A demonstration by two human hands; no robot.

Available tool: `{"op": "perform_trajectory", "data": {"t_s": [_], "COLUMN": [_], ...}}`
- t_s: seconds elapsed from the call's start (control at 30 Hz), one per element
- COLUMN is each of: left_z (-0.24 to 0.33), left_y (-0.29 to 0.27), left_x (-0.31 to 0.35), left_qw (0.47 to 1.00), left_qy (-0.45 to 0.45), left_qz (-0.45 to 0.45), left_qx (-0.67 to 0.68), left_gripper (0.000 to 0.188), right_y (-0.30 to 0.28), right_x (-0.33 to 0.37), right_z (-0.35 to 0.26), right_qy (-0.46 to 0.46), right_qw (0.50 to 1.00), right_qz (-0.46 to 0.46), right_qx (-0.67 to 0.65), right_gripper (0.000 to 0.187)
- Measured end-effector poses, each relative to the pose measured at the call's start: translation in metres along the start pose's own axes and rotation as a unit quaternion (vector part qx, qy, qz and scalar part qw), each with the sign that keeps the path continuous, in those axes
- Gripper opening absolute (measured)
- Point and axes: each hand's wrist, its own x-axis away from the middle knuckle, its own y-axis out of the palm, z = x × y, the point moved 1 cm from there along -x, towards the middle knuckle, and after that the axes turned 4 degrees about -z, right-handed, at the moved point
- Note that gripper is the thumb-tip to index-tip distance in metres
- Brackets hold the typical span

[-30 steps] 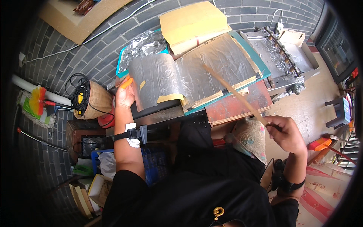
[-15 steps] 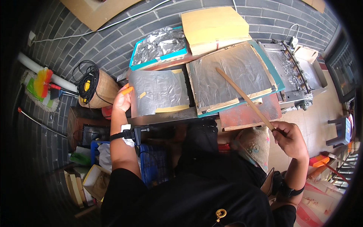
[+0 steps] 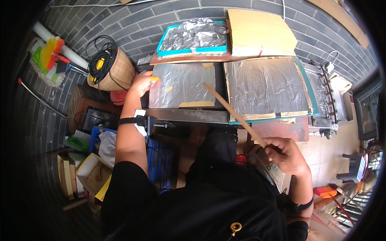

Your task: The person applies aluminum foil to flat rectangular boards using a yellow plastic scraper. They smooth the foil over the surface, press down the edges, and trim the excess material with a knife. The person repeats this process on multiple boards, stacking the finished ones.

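Left hand (image 3: 142, 83): at edge of wrinkled silvery foil sheet (image 3: 181, 86), grip unclear
Right hand (image 3: 284, 157): clasps slim brown wooden stick (image 3: 236, 115)
Sheet: positioning step, perhaps
Stick: next, probably needs light touch

I face a grey brick wall (image 3: 136, 20) curving across the top of the frame, a white pipe (image 3: 74, 55) slanting before it at upper left; on the right I see pale floor tiles (image 3: 327, 146), brightly lit, a dark stool (image 3: 354, 166) and a dark-framed panel (image 3: 368, 116)
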Motion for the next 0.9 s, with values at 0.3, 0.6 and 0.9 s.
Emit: {"op": "perform_trajectory", "data": {"t_s": [0.3,0.6,0.9], "left_z": [0.008,0.012,0.015], "left_y": [0.003,-0.002,-0.003], "left_x": [0.004,0.006,0.002], "left_qw": [0.992,0.986,0.989], "left_qy": [-0.021,-0.017,-0.018], "left_qz": [0.078,0.075,0.050], "left_qx": [-0.099,-0.146,-0.136], "left_gripper": [0.034,0.037,0.037], "right_y": [0.039,0.050,0.049], "right_x": [-0.057,-0.077,-0.081], "right_z": [-0.006,-0.011,-0.015], "right_qy": [-0.055,-0.023,0.013], "right_qw": [0.994,0.994,0.994], "right_qz": [-0.083,-0.105,-0.111], "right_qx": [0.051,0.021,-0.013], "right_gripper": [0.023,0.023,0.023]}}
